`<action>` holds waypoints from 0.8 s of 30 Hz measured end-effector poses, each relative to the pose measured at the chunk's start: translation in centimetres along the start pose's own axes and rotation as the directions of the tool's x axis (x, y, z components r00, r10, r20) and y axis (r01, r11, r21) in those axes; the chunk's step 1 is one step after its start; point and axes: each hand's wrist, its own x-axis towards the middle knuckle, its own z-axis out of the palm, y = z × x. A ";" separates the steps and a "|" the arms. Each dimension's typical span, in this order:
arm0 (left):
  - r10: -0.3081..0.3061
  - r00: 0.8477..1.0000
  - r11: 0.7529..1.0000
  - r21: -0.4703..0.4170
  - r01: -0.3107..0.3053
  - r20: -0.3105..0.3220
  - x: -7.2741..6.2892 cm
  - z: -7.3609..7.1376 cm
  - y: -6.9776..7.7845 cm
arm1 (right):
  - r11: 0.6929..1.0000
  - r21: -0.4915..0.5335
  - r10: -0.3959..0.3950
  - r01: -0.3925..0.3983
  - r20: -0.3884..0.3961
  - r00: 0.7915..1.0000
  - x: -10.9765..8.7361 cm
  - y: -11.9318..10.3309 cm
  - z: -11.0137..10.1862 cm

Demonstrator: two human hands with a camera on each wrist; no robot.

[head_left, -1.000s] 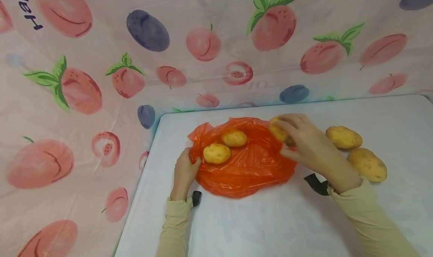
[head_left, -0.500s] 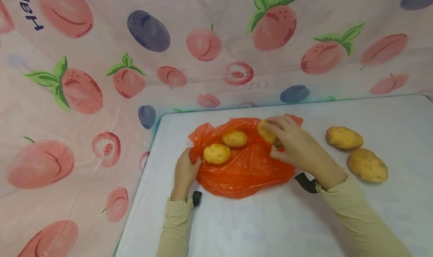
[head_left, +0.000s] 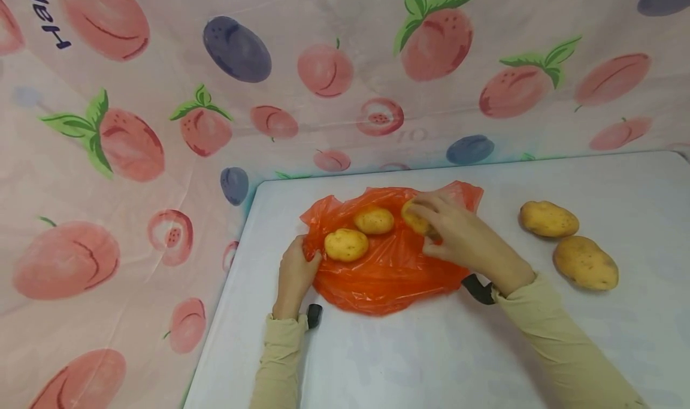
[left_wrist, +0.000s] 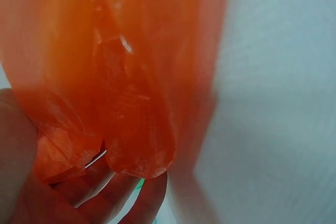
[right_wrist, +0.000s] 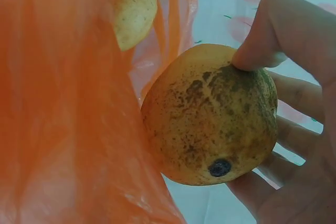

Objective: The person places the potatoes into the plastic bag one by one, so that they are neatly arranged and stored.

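A thin orange plastic bag lies spread on the table. Two potatoes rest on its left half: a front potato and a back potato. My left hand grips the bag's left edge; in the left wrist view its fingers curl at the folded plastic. Over the bag's right part, my right hand holds a third potato between thumb and fingers. Dark blotches and a black spot mark that potato in the right wrist view, where its left side borders the bag.
Right of the bag, two more potatoes lie on the white table: a farther potato and a nearer, larger potato. A fruit-print cloth hangs behind the table and along its left side.
My right hand has carried its potato leftward, from the bag's right edge to farther over the bag. My left hand keeps its place at the left edge.
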 end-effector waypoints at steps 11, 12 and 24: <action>0.005 1.000 1.000 -0.017 -0.005 0.004 -0.1 -0.1 -0.1 | 1.000 0.018 0.007 -0.008 0.061 0.998 0.6 0.1 1.5; 0.002 1.000 1.000 -0.018 -0.002 0.005 -0.1 -0.1 -0.1 | 1.000 0.026 0.013 -0.015 0.073 0.997 0.7 0.2 1.6; -0.005 1.000 1.000 -0.010 0.005 0.006 0.1 -0.2 0.0 | 0.999 0.032 0.017 -0.022 0.174 0.985 1.1 0.3 2.9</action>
